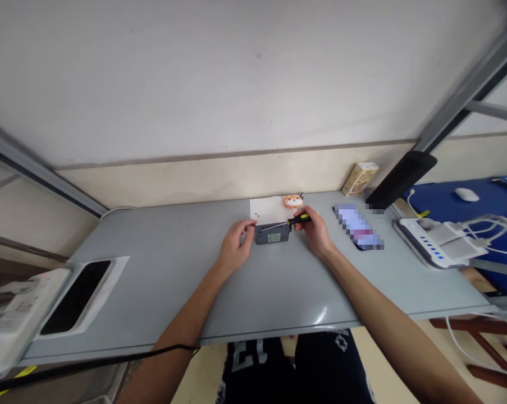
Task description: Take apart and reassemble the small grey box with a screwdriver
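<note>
A small dark grey box [273, 237] with vent slots and a pale label stands on the grey table. My left hand [236, 245] is closed at its left end, thumb and fingers at the upper corner. In my right hand [314, 230] is a black and yellow screwdriver [299, 219], its shaft lying across the box's top toward the left corner. Behind the box, a white sheet [266, 207] bears several tiny dark pieces, too small to make out, and an orange animal-faced case [293, 201].
A phone [360, 227] and a small carton [360, 179] are at the right, near a white power strip [432, 244] with plugs. On the left are a black-screened device [77, 297] and another power strip [23, 314]. A black cable [152, 352] crosses the front edge.
</note>
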Demonstrator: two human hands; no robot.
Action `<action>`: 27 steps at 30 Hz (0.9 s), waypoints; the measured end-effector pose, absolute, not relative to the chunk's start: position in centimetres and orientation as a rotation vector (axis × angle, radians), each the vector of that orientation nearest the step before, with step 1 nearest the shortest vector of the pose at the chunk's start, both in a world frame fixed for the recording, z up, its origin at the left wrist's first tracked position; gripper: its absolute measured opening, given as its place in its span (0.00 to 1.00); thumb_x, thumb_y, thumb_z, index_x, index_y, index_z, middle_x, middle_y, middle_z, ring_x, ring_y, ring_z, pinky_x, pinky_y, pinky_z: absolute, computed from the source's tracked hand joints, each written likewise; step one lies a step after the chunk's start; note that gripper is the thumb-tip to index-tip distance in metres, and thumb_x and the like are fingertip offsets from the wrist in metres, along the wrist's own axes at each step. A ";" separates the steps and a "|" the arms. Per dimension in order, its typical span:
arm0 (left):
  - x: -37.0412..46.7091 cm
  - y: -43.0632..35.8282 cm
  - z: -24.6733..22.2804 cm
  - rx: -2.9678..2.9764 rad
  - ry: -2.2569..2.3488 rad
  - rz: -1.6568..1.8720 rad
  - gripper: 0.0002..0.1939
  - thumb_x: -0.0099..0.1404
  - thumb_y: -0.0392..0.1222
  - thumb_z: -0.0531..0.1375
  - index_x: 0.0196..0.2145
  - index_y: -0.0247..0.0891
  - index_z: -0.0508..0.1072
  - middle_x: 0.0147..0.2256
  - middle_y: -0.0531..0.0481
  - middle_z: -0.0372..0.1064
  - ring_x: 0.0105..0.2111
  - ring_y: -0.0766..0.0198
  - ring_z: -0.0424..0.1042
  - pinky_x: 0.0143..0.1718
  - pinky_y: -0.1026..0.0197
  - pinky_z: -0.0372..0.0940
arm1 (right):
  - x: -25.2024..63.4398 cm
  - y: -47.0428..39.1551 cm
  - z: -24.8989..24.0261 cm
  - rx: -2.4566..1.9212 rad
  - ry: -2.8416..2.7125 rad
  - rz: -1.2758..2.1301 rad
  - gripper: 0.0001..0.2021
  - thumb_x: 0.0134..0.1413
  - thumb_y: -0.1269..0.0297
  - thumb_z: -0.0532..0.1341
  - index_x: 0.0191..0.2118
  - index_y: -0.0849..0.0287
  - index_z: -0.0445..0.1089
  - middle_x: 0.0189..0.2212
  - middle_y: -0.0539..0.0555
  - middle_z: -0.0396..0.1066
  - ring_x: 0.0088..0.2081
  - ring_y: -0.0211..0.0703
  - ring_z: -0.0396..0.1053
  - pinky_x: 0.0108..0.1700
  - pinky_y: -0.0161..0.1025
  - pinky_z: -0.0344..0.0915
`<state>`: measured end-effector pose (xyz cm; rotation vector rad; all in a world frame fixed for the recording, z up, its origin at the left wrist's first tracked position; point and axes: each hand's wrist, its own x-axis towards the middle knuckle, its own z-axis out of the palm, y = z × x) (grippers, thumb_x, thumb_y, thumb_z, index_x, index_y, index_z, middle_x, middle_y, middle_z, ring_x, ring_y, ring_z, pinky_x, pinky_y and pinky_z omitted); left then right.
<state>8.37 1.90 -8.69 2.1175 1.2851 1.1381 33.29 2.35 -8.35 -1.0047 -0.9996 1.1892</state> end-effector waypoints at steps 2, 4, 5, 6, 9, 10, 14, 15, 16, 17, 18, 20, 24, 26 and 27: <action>8.3 1.5 -8.3 2.245 1.211 1.188 0.13 0.75 0.45 0.53 0.52 0.41 0.72 0.49 0.45 0.74 0.48 0.58 0.73 0.54 0.52 0.68 | 33.2 2.3 -8.4 -1.008 -0.999 1.204 0.22 0.60 0.40 0.57 0.31 0.54 0.73 0.20 0.51 0.67 0.25 0.43 0.66 0.32 0.42 0.63; 8.2 1.2 -7.9 2.312 1.156 1.201 0.12 0.73 0.42 0.55 0.51 0.42 0.72 0.49 0.45 0.74 0.47 0.59 0.73 0.54 0.52 0.68 | 33.1 2.4 -8.4 -0.996 -0.987 1.210 0.21 0.60 0.41 0.57 0.31 0.54 0.73 0.20 0.50 0.67 0.25 0.43 0.66 0.32 0.42 0.63; 8.2 1.1 -7.8 2.328 1.141 1.199 0.11 0.72 0.41 0.56 0.50 0.42 0.72 0.49 0.45 0.73 0.47 0.59 0.74 0.54 0.52 0.69 | 33.1 2.4 -8.4 -0.988 -0.983 1.213 0.21 0.60 0.41 0.58 0.31 0.54 0.73 0.20 0.50 0.67 0.25 0.43 0.66 0.32 0.42 0.62; 8.2 1.1 -7.7 2.342 1.128 1.197 0.10 0.72 0.40 0.56 0.49 0.42 0.72 0.49 0.45 0.73 0.47 0.58 0.74 0.54 0.52 0.69 | 33.1 2.4 -8.4 -0.983 -0.981 1.213 0.21 0.60 0.41 0.57 0.31 0.54 0.73 0.20 0.50 0.66 0.25 0.43 0.66 0.32 0.42 0.62; 8.3 1.2 -7.6 2.374 1.095 1.212 0.07 0.70 0.39 0.57 0.44 0.42 0.73 0.49 0.45 0.74 0.49 0.58 0.74 0.54 0.51 0.69 | 33.1 2.4 -8.4 -1.012 -1.005 1.200 0.21 0.60 0.41 0.57 0.31 0.54 0.72 0.20 0.51 0.66 0.25 0.43 0.65 0.31 0.42 0.62; 8.3 1.2 -7.6 2.384 1.095 1.213 0.06 0.70 0.38 0.57 0.43 0.42 0.73 0.48 0.45 0.74 0.49 0.58 0.74 0.54 0.51 0.69 | 33.2 2.4 -8.4 -1.023 -1.012 1.197 0.21 0.60 0.41 0.57 0.31 0.54 0.72 0.21 0.51 0.66 0.25 0.43 0.65 0.31 0.42 0.62; 8.3 1.4 -7.6 2.435 1.152 1.179 0.06 0.70 0.38 0.58 0.40 0.43 0.75 0.48 0.46 0.75 0.48 0.57 0.75 0.54 0.50 0.69 | 33.2 2.4 -8.3 -1.002 -0.965 1.203 0.19 0.59 0.43 0.58 0.31 0.54 0.72 0.21 0.51 0.66 0.25 0.43 0.64 0.31 0.42 0.62; 8.3 1.4 -7.6 2.449 1.157 1.178 0.05 0.70 0.38 0.58 0.40 0.43 0.75 0.48 0.46 0.75 0.47 0.57 0.75 0.53 0.50 0.69 | 33.3 2.4 -8.3 -0.991 -0.940 1.200 0.19 0.60 0.43 0.58 0.30 0.54 0.72 0.21 0.51 0.65 0.24 0.42 0.63 0.31 0.42 0.62; 8.2 1.5 -7.6 2.459 1.155 1.179 0.05 0.70 0.38 0.58 0.39 0.43 0.75 0.48 0.45 0.75 0.47 0.57 0.75 0.53 0.50 0.70 | 33.3 2.5 -8.3 -0.985 -0.917 1.192 0.19 0.60 0.43 0.58 0.30 0.54 0.71 0.21 0.51 0.65 0.24 0.42 0.62 0.30 0.42 0.61; 8.2 1.5 -7.7 2.465 1.150 1.178 0.05 0.70 0.39 0.58 0.39 0.43 0.75 0.48 0.45 0.74 0.47 0.58 0.75 0.53 0.50 0.70 | 33.4 2.5 -8.3 -0.987 -0.903 1.182 0.19 0.60 0.43 0.58 0.30 0.54 0.71 0.22 0.51 0.64 0.24 0.42 0.62 0.29 0.41 0.61; 8.2 1.5 -7.8 2.465 1.147 1.172 0.05 0.70 0.39 0.58 0.38 0.43 0.75 0.48 0.45 0.74 0.46 0.58 0.75 0.52 0.50 0.70 | 33.4 2.6 -8.3 -0.997 -0.897 1.174 0.20 0.60 0.42 0.57 0.30 0.54 0.71 0.22 0.51 0.64 0.24 0.42 0.62 0.29 0.41 0.60; 8.3 1.5 -8.0 2.449 1.154 1.154 0.05 0.71 0.41 0.59 0.37 0.43 0.74 0.48 0.45 0.74 0.46 0.58 0.75 0.51 0.50 0.71 | 33.5 2.7 -8.3 -1.027 -0.901 1.164 0.21 0.59 0.41 0.57 0.31 0.54 0.70 0.22 0.52 0.64 0.24 0.42 0.62 0.28 0.41 0.60; 8.5 1.4 -8.6 2.399 1.152 1.157 0.05 0.71 0.42 0.58 0.37 0.42 0.74 0.51 0.43 0.72 0.48 0.58 0.74 0.51 0.50 0.71 | 33.5 2.7 -8.7 -1.049 -0.876 1.174 0.21 0.58 0.40 0.58 0.34 0.55 0.72 0.22 0.51 0.65 0.24 0.41 0.62 0.27 0.40 0.59; 8.7 1.3 -8.8 2.373 1.112 1.189 0.04 0.72 0.41 0.58 0.38 0.42 0.73 0.51 0.43 0.72 0.50 0.58 0.73 0.53 0.50 0.70 | 33.4 2.8 -9.0 -1.072 -0.876 1.160 0.22 0.59 0.40 0.59 0.36 0.55 0.72 0.23 0.50 0.67 0.24 0.40 0.62 0.27 0.39 0.58; 8.8 1.3 -8.8 2.359 1.087 1.208 0.04 0.72 0.40 0.58 0.39 0.42 0.72 0.51 0.43 0.72 0.51 0.58 0.73 0.54 0.50 0.70 | 33.4 2.8 -9.2 -1.095 -0.899 1.139 0.22 0.59 0.39 0.59 0.38 0.55 0.73 0.24 0.50 0.69 0.24 0.39 0.62 0.27 0.38 0.58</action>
